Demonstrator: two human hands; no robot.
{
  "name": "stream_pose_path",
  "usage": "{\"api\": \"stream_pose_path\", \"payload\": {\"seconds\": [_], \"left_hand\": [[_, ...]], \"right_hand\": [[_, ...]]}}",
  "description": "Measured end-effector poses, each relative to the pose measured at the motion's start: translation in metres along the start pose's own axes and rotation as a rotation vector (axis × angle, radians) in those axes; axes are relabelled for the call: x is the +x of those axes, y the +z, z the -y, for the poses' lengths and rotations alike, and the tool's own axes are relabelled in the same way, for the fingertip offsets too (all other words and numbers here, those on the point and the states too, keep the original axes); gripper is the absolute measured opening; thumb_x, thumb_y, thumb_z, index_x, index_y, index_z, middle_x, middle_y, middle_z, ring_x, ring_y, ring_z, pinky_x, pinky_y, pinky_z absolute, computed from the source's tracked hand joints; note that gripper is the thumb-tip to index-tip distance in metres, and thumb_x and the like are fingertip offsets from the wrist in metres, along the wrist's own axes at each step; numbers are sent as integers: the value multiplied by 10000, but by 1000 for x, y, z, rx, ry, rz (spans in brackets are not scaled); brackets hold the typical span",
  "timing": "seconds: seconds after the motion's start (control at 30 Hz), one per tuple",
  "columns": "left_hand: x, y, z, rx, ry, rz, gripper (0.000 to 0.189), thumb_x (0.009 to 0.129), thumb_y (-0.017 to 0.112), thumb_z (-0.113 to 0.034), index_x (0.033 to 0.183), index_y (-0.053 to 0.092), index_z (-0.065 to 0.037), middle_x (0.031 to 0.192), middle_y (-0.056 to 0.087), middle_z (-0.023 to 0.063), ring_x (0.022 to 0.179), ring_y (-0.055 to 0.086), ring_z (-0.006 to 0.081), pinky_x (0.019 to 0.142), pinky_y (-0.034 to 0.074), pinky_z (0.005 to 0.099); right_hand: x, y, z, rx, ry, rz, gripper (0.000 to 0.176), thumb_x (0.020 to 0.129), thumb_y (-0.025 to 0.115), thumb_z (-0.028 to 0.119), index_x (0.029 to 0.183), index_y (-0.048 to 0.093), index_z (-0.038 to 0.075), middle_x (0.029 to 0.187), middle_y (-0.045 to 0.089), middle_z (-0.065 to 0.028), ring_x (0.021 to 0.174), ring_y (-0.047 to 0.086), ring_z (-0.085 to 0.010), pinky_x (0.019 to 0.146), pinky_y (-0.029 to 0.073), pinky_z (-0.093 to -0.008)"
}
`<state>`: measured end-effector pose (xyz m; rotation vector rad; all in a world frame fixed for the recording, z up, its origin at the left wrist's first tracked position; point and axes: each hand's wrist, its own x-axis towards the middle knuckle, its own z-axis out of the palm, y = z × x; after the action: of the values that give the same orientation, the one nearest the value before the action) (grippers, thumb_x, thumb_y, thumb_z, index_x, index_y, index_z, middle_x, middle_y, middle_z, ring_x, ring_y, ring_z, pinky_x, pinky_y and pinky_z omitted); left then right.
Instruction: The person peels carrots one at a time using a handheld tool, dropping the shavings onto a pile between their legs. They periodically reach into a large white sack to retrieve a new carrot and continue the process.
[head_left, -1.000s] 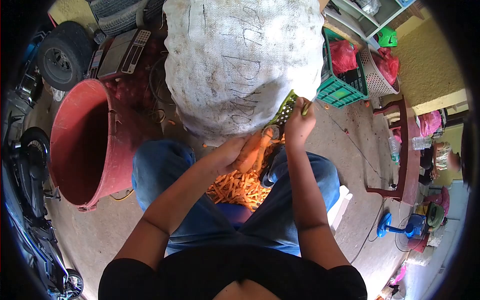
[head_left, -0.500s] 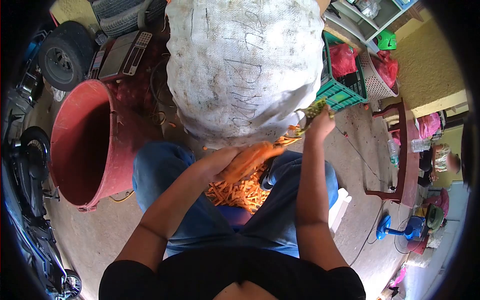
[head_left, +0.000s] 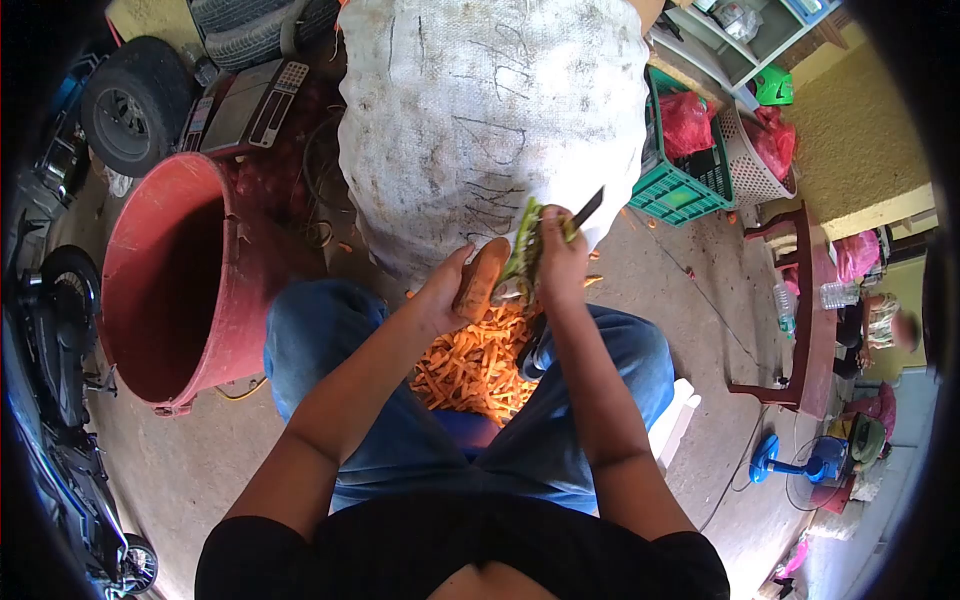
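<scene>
My left hand [head_left: 445, 296] is closed around a thick orange carrot [head_left: 484, 278] above my knees. Close beside it, my right hand [head_left: 562, 262] grips a green peeler [head_left: 524, 242]; a dark, flat blade-like end [head_left: 590, 207] sticks out past my fingers. The peeler's working edge is blurred, so contact with the carrot cannot be made out. Below both hands, a heap of orange peel strips [head_left: 470, 370] lies between my legs. Directly in front stands a large, full white woven sack [head_left: 430, 130] with handwriting on it.
A tilted red tub [head_left: 225, 300] stands on the left, with a scale [head_left: 250, 110] and tyres [head_left: 135, 105] behind it. Right of the sack are a green crate [head_left: 690, 195] and a white basket [head_left: 755, 160]. A wooden bench [head_left: 815, 320] and another person [head_left: 880, 320] are farther right.
My right hand has swung in from the sack's right side to the carrot, bringing the peeler. The carrot has tilted more upright in my left hand.
</scene>
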<state>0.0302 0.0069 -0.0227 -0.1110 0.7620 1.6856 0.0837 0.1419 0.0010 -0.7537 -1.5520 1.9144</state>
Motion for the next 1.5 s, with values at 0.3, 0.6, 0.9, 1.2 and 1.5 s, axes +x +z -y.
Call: {"api": "stream_pose_path", "payload": {"seconds": [0.3,0.6,0.9,1.2,1.5], "left_hand": [[8,-6,17,-61,-4,-29,274,863,317,-265,947,479,-61,784,571,66,635,577,159,523,493,289],[-17,22,21,416,-158,-32,397,876,264,-377,1028,432,-51,721,543,59,592,550,133,466,480,285],[-2,1,6,-41,-85,115,259,859,340,-288,951,482,-92,780,553,54,603,553,164,511,486,301],[-12,19,4,98,-138,4,291,863,318,-277,928,472,-39,699,543,67,554,538,151,461,464,292],[-8,8,7,96,-177,50,420,866,266,-409,935,455,-40,717,516,81,572,528,143,418,449,274]], "right_hand": [[-26,20,-3,-545,-229,-18,205,831,470,166,825,511,-35,614,527,-103,581,483,-131,551,395,-271],[61,-50,-9,-696,-247,-517,230,798,490,160,746,556,-54,604,564,-152,507,519,-222,487,398,-337],[-16,15,8,-265,-131,-64,249,844,455,223,806,523,-14,550,463,-12,500,406,-84,459,337,-238],[-10,5,9,-562,-219,-191,228,827,455,180,831,536,-34,701,559,-187,628,547,-260,584,409,-325],[26,-24,18,-356,-295,-391,226,833,455,165,807,541,-42,569,490,-19,489,389,-73,445,327,-243]]}}
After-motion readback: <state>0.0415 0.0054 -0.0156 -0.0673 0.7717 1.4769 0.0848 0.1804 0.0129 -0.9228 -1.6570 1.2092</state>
